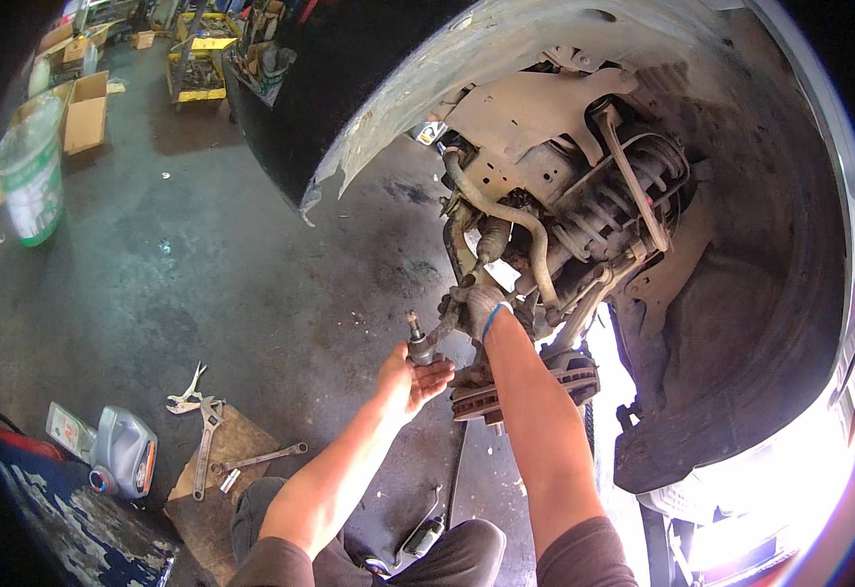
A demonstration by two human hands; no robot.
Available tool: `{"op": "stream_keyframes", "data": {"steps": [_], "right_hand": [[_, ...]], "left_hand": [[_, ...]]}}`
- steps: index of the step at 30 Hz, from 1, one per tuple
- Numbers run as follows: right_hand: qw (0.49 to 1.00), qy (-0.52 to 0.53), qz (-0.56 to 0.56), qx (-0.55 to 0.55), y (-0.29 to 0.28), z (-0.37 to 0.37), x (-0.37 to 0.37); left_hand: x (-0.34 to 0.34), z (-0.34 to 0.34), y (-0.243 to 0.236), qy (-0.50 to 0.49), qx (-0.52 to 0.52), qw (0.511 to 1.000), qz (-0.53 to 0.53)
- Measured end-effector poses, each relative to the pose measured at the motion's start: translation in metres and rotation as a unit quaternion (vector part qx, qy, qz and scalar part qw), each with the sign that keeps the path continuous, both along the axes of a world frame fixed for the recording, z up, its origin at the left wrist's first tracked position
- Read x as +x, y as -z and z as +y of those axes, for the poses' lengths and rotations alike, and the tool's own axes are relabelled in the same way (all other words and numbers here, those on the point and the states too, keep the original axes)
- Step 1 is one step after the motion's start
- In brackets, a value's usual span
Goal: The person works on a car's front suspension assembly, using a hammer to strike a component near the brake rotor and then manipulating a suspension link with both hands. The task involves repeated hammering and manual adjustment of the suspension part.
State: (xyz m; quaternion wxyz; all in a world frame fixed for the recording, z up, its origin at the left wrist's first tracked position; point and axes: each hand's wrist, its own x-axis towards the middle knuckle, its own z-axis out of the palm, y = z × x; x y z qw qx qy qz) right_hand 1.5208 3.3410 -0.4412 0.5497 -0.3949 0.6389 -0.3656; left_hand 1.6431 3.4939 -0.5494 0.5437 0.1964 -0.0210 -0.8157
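My left hand (410, 386), bare and palm up, has its fingers around the lower part of a tie rod end (420, 350). The joint's stud points upward. Its shank runs right toward my right hand (483, 305), which wears a grey glove with a blue cuff. That hand is closed around the rod just below the ribbed rubber boot (494, 240); its fingertips are partly hidden. Beneath my right forearm is a rusty brake disc (476, 402). A curved bar (506, 210) and a coil spring with its strut (599, 215) rise above my hands.
A wheel arch liner (750, 293) curves around the right. On the floor at lower left lie an adjustable wrench (208, 440), pliers (186, 389) and a spanner (261, 458), by a cardboard sheet (241, 430). A grey jug (126, 452) stands beside them. Farther off is a green-white bucket (31, 196).
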Motion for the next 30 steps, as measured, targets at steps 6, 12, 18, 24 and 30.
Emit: {"op": "stream_keyframes", "data": {"steps": [6, 12, 18, 24, 30], "right_hand": [[0.990, -0.055, 0.130, -0.025, 0.007, -0.006, 0.004], [0.988, 0.019, 0.137, -0.067, 0.007, 0.002, 0.011], [0.998, -0.011, -0.068, 0.001, -0.010, -0.003, 0.003], [0.998, -0.046, 0.034, -0.012, -0.008, -0.004, -0.002], [0.993, -0.012, 0.116, 0.023, 0.002, -0.002, 0.008]], "left_hand": [[0.000, 0.035, -0.025, -0.374, -0.250, 0.599, -0.663], [-0.006, 0.021, -0.021, -0.280, -0.290, 0.733, -0.548], [0.009, -0.001, -0.002, 0.055, -0.103, 0.980, 0.163], [0.010, 0.009, -0.010, -0.133, -0.035, 0.931, -0.337], [0.002, 0.033, -0.017, -0.256, -0.291, 0.549, -0.740]]}}
